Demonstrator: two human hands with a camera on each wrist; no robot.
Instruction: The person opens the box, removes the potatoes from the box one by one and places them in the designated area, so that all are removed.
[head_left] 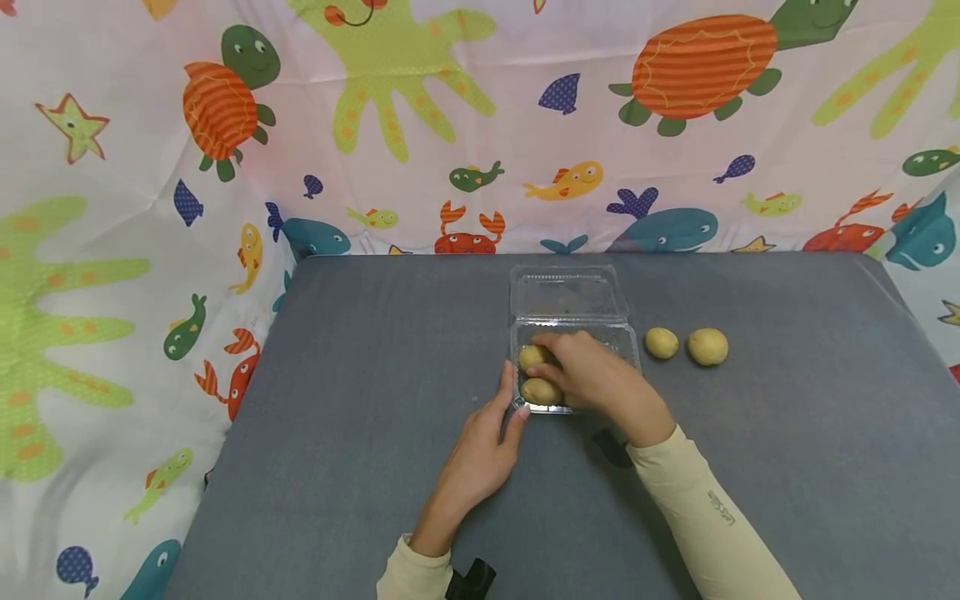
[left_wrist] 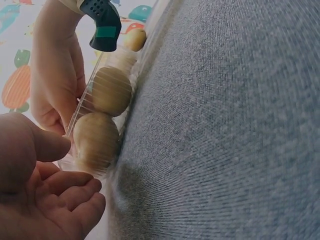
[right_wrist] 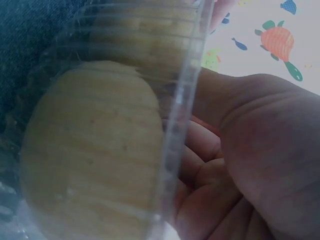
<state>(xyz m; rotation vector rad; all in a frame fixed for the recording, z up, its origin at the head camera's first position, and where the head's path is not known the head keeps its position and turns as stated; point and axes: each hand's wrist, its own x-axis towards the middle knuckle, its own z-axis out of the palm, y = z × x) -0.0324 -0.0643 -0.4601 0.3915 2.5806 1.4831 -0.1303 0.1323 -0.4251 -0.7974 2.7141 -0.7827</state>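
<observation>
A clear plastic clamshell container [head_left: 570, 321] stands on the table with its lid folded back. Inside its front left lies a potato [head_left: 542, 392], with another potato [right_wrist: 95, 150] along the front wall. My right hand [head_left: 592, 371] reaches in from the right, its fingers around a potato [head_left: 533, 358] at the left side; the fingertips are partly hidden. With thumb and fingers, my left hand [head_left: 483, 446] holds the container's front left corner. The left wrist view shows two potatoes through the ribbed wall [left_wrist: 85, 107], beside the left thumb [left_wrist: 52, 145].
Two loose potatoes, a smaller one [head_left: 662, 342] and a larger one [head_left: 708, 347], lie right of the container on the grey tabletop [head_left: 375, 350]. A curtain [head_left: 420, 125] printed with sea animals hangs behind the table and along its left side.
</observation>
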